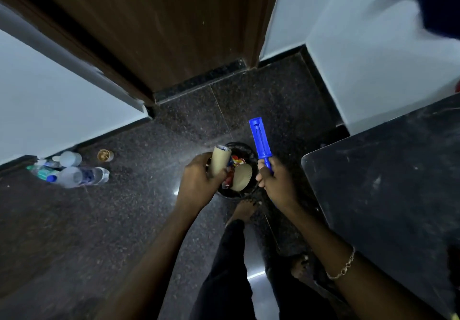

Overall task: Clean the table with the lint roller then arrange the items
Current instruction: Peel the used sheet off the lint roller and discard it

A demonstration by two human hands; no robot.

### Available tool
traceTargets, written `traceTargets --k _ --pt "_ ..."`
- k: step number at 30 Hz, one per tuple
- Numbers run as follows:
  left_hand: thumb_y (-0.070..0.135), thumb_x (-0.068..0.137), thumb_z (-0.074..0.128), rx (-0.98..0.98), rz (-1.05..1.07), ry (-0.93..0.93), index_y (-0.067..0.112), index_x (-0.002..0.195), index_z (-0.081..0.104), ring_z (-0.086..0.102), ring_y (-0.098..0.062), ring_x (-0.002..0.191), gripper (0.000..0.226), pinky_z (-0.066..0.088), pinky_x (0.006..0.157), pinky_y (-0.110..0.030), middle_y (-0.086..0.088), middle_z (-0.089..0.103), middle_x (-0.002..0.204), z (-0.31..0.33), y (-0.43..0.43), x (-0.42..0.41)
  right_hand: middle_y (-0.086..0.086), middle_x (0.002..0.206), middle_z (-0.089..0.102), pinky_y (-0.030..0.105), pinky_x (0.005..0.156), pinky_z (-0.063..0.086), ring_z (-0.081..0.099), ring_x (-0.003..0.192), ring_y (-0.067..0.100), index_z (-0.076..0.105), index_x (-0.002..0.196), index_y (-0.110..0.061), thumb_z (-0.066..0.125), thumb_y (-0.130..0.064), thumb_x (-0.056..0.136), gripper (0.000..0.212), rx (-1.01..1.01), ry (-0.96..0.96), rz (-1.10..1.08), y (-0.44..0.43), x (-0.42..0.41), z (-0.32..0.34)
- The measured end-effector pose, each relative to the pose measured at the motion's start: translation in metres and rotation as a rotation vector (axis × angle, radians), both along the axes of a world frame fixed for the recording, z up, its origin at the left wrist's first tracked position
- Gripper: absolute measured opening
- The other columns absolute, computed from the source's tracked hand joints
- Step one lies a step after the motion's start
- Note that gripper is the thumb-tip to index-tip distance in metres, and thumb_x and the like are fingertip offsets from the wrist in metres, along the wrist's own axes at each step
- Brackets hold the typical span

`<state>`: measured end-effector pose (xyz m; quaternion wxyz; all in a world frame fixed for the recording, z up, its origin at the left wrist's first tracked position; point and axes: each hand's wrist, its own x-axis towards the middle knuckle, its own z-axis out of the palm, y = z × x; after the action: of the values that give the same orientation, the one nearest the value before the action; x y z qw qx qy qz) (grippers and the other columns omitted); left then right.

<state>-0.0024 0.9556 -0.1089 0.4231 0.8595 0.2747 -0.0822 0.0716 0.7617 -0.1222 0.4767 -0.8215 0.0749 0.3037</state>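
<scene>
Left hand curled round a bare cardboard tube, a person stands over a small black waste bin on the dark stone floor. The tube is tilted with its upper end above the bin's left rim, apparently so that it can be dropped in. It looks like the spent core of the roll.

The right hand grips the blue lint roller handle by its lower end. The stripped spindle points up and away over the bin's right side, kept clear of the rubbish. A paper cup and coloured wrappers already lie inside the bin.

The table, a dark top marked with pale smears and dust, stands just right of the bin. Its near corner is beside the right forearm, which wears a thin bracelet.

Plastic bottles and a small cup sit against the wall at far left. A wooden door stands beyond the bin.

Cleaning appears paused for a refill, and none of the items to be arranged can be seen on the table.
</scene>
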Motion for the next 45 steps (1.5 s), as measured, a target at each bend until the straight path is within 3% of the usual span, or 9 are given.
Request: traceTargets --k 5,9,14,16,18,20,26,39,45 --pt "0.046 0.082 0.072 0.065 -0.079 0.099 0.016 0.125 0.065 0.067 -0.024 0.092 0.053 0.056 0.072 -0.037 -0.006 0.071 0.113 -0.121 -0.002 0.005 0.019 0.087 0.069 0.053 0.078 0.054 0.065 0.079 0.038 0.060 0.109 -0.007 0.052 -0.021 0.099 0.020 -0.122 -0.054 0.043 0.005 -0.003 -0.117" --pt "0.040 0.083 0.075 0.019 -0.075 0.217 0.013 0.123 0.065 0.069 -0.031 0.096 0.049 0.056 0.074 -0.037 -0.012 0.072 0.112 -0.201 -0.004 0.003 0.028 0.106 0.068 0.051 0.084 0.053 0.066 0.096 0.043 0.055 0.129 -0.004 0.051 -0.018 0.100 0.033 -0.192 -0.005 0.089 0.015 -0.010 -0.196" --pt "0.042 0.080 0.075 -0.008 -0.024 0.297 0.017 0.117 0.066 0.070 -0.033 0.095 0.046 0.053 0.070 -0.033 -0.012 0.073 0.107 -0.265 -0.009 -0.004 0.024 0.113 0.068 0.047 0.085 0.053 0.066 0.101 0.041 0.053 0.134 -0.006 0.053 -0.018 0.099 0.037 -0.297 0.018 0.115 0.020 -0.012 -0.251" --pt "0.047 0.080 0.076 -0.033 0.008 0.281 0.020 0.135 0.056 0.067 -0.032 0.109 0.064 0.055 0.080 -0.036 -0.011 0.068 0.123 -0.278 -0.010 -0.005 0.024 0.117 0.066 0.049 0.088 0.052 0.065 0.104 0.041 0.052 0.135 -0.005 0.053 -0.017 0.098 0.039 -0.295 0.031 0.094 0.022 -0.013 -0.261" --pt "0.053 0.079 0.079 -0.078 0.025 0.296 0.021 0.156 0.030 0.054 -0.032 0.129 0.097 0.053 0.098 -0.047 -0.011 0.048 0.149 -0.281 -0.008 -0.004 0.024 0.119 0.065 0.047 0.089 0.052 0.064 0.106 0.040 0.052 0.135 -0.005 0.053 -0.016 0.098 0.039 -0.302 0.037 0.091 0.021 -0.014 -0.261" --pt "0.061 0.078 0.076 -0.035 -0.035 0.322 0.023 0.161 0.015 0.042 -0.036 0.140 0.110 0.049 0.104 -0.056 -0.010 0.032 0.160 -0.282 -0.004 -0.005 0.024 0.118 0.065 0.048 0.089 0.052 0.064 0.106 0.040 0.052 0.136 -0.005 0.053 -0.016 0.098 0.039 -0.295 0.041 0.097 0.019 -0.017 -0.257" --pt "0.075 0.090 0.045 0.248 -0.244 0.231 0.025 0.160 0.013 0.032 -0.030 0.148 0.092 0.041 0.109 -0.058 -0.007 0.031 0.162 -0.251 0.002 -0.013 0.022 0.110 0.069 0.043 0.086 0.052 0.066 0.101 0.037 0.057 0.126 -0.006 0.055 -0.019 0.097 0.032 -0.288 0.014 0.096 0.013 -0.020 -0.223" --pt "0.074 0.098 0.032 0.384 -0.336 0.029 0.029 0.163 0.008 0.022 -0.027 0.156 0.083 0.033 0.120 -0.055 -0.004 0.020 0.170 -0.070 0.007 -0.038 0.018 0.086 0.069 0.053 0.077 0.054 0.066 0.079 0.038 0.059 0.114 -0.004 0.052 -0.018 0.099 0.022 -0.075 -0.090 0.014 0.010 -0.049 -0.058" --pt "0.072 0.100 0.033 0.398 -0.343 -0.047 0.033 0.164 0.003 0.015 -0.024 0.158 0.080 0.030 0.122 -0.055 0.001 0.012 0.172 0.012 -0.020 -0.052 0.002 0.080 0.066 0.029 0.068 0.055 0.062 0.066 0.013 0.059 0.123 -0.012 0.051 -0.011 0.100 0.024 0.107 -0.173 -0.023 0.005 -0.058 0.033"
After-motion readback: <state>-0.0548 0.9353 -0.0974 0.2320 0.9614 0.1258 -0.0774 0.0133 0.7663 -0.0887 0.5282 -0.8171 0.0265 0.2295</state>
